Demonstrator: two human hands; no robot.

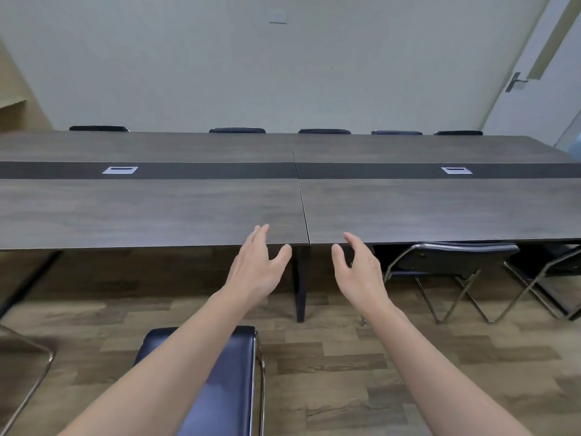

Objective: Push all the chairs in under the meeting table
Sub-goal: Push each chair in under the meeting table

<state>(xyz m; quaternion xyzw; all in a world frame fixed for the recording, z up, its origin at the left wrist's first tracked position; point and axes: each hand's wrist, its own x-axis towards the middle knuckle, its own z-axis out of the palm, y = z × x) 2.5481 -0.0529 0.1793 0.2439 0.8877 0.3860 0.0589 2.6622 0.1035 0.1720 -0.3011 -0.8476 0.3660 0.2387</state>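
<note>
Directly below the camera, a dark blue padded chair (226, 382) with a chrome frame stands out on the wood-pattern floor (345, 366), well apart from the meeting table's near edge; it is not yet pushed in, and the person's forearms pass above it. Both hands are held out in the air towards the surface (157, 209); the left hand (257, 269) has its fingers spread and relaxed, the right hand (356, 269) likewise loose with the thumb apart; neither grip holds or touches anything.

To the right, a folding chair (446, 262) sits tucked under the surface with its back just below the edge; a second one (556, 272) beside it, cut by the frame edge, looks tucked too. Along the far side, five chair backs (323, 131) show just above the tabletop, close against it; those look done. At the lower left edge a bit of chrome tubing (28, 357) suggests another chair standing out on the floor, though too little shows to be sure.

By my reckoning most of the job is finished; what is left is the blue chair underfoot and perhaps that one at the left.
</note>
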